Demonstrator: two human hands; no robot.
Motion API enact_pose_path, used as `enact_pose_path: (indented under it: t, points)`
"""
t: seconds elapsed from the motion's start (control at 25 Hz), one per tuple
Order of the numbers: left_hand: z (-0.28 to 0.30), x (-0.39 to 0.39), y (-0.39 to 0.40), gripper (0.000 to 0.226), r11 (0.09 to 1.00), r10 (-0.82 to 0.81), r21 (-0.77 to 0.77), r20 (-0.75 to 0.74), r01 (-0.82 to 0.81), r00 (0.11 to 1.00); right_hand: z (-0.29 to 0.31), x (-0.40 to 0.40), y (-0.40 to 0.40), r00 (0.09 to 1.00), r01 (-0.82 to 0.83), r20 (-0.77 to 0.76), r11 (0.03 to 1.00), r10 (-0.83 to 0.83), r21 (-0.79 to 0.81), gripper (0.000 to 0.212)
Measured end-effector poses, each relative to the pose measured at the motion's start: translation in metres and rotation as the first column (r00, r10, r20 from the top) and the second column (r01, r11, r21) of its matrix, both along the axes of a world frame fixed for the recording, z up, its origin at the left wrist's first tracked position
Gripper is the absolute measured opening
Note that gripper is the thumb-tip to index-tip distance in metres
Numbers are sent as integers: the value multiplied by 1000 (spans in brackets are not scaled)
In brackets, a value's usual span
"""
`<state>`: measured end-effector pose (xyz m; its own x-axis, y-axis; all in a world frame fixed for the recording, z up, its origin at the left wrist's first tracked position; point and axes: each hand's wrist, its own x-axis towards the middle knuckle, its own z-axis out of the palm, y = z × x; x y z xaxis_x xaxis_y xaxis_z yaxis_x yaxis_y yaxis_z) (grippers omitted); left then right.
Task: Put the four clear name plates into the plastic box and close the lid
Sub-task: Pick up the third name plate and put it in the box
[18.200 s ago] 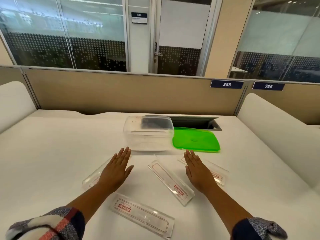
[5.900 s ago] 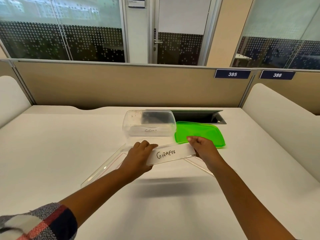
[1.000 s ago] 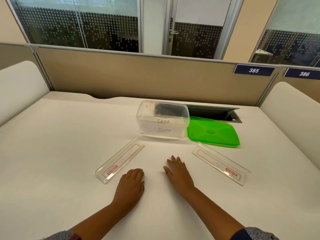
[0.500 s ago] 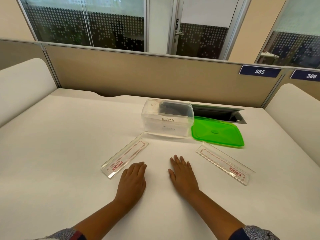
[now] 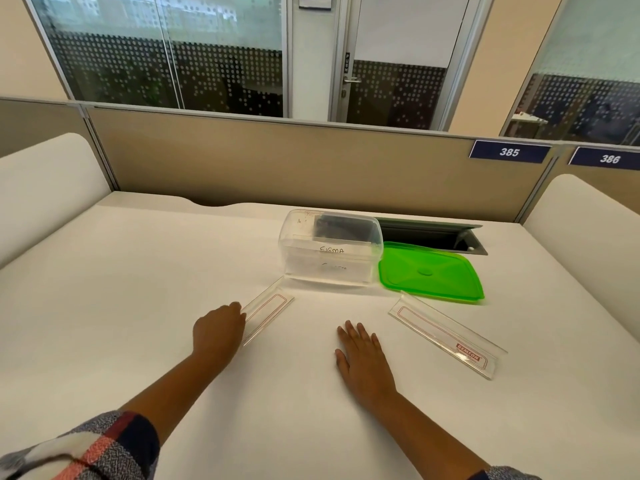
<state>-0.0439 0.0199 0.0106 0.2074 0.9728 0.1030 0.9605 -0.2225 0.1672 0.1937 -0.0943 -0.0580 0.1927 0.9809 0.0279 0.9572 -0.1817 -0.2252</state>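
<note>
Step three of four: left hand (image 5: 218,327) curls onto name plate (image 5: 266,311), grip unconfirmed; right hand (image 5: 363,358) flat, open. Next: lift toward plastic box (image 5: 330,251) at 12 o'clock.

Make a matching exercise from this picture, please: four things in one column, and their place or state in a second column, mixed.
Things:
1. green lid
2. plastic box
3. left hand
4. right hand

Places or states:
A. lies flat and open on the white table, touching no plate
B. stands open, with name plates already inside
C. lies on the table, right of the box
D. reaches the near end of the left name plate

Pairs: 1-C, 2-B, 3-D, 4-A
</note>
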Motion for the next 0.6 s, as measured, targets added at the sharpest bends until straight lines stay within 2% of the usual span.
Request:
enact_pose_path:
  t: [0.16,0.32,0.4,0.48,0.52,0.6]
  points:
    - [-1,-1,8,20,999,-23,-25,-93,21,995,-1,0,0,1000,7,-12,1000,-7,16,51]
    - [3,7,9,25,999,-41,10,-4,41,999,1,-1,-1,1000,11,-19,1000,-11,4,51]
    - [8,15,6,26,999,-39,14,123,37,992,4,-1,-1,1000,2,-22,1000,-3,-8,51]
    - [14,29,2,24,999,-20,-35,318,32,948,9,0,0,995,-21,-101,1000,19,-20,48]
    - [18,37,1,22,994,4,-98,446,44,895,13,0,0,983,-42,-179,999,38,-14,46]
    - [25,53,-1,15,963,93,-245,699,116,709,25,-3,-2,927,-39,-372,999,50,36,42]
